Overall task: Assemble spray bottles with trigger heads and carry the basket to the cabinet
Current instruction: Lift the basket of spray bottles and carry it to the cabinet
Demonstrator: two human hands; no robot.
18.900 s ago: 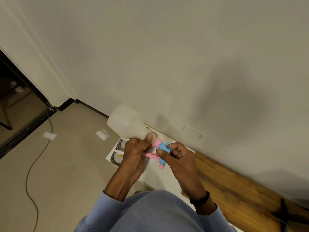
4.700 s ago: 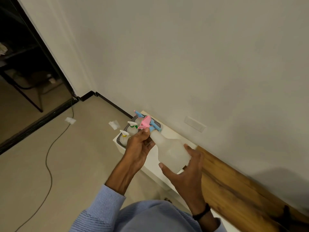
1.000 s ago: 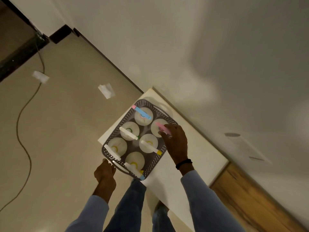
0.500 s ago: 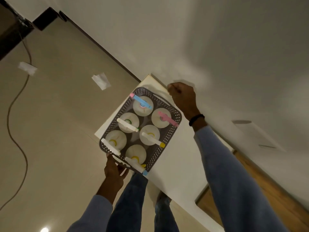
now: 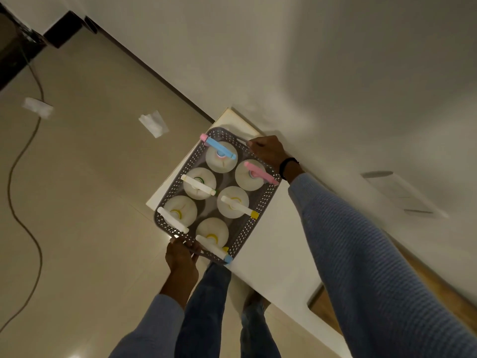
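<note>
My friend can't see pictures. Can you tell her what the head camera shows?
Seen from above, a person's left hand and right hand hold the two ends of a grey basket over the corner of a white table. Six spray bottles stand inside it in two rows; four have white trigger heads, one blue, one pink.

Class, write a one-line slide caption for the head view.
The left hand and right hand grip opposite ends of the grey basket, six capped spray bottles inside, on a white surface.

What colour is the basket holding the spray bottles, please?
Grey basket, dotted with small holes; head view.
</note>
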